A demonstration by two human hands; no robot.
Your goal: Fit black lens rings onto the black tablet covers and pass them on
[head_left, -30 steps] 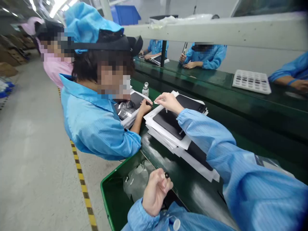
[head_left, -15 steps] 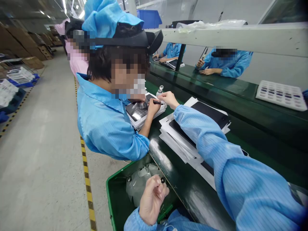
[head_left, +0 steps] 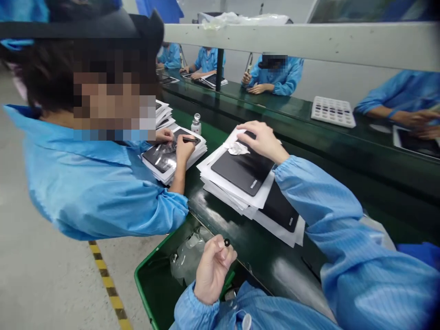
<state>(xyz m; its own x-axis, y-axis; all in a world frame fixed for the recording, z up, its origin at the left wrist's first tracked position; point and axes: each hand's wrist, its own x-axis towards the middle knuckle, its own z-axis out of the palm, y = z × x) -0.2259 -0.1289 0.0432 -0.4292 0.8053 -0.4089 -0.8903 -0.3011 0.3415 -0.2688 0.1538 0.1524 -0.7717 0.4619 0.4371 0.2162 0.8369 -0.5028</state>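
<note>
A small black ring (head_left: 227, 242) sits pinched at the fingertips of the left hand (head_left: 211, 275), held low over the near edge of the green bench (head_left: 247, 247) and just above a green bin (head_left: 156, 284) holding crumpled clear plastic bags (head_left: 189, 261). The right hand (head_left: 263, 140) reaches out across the bench, fingers curled down onto a scrap of crumpled white film (head_left: 237, 148) lying at the far corner of a black tablet (head_left: 242, 169); whether it grips the film or only presses on it cannot be told. The tablet lies back-up on a fanned stack of white sheets (head_left: 220, 183) with a second dark tablet (head_left: 280, 211) tucked beneath. Judged from this, the ring is the weak point: held by so slight a pinch beyond the bench edge, it could slip and drop into the bin among the bags. A tug on the film might also drag the top tablet across the loose sheets and skew the stack. Just beside, a co-worker in a blue coat (head_left: 103, 192) bends over another stack of tablets (head_left: 172, 158), and an elbow could catch the sheets. A small bottle (head_left: 196, 123) stands near, a white parts tray (head_left: 332, 111) further across.
</note>
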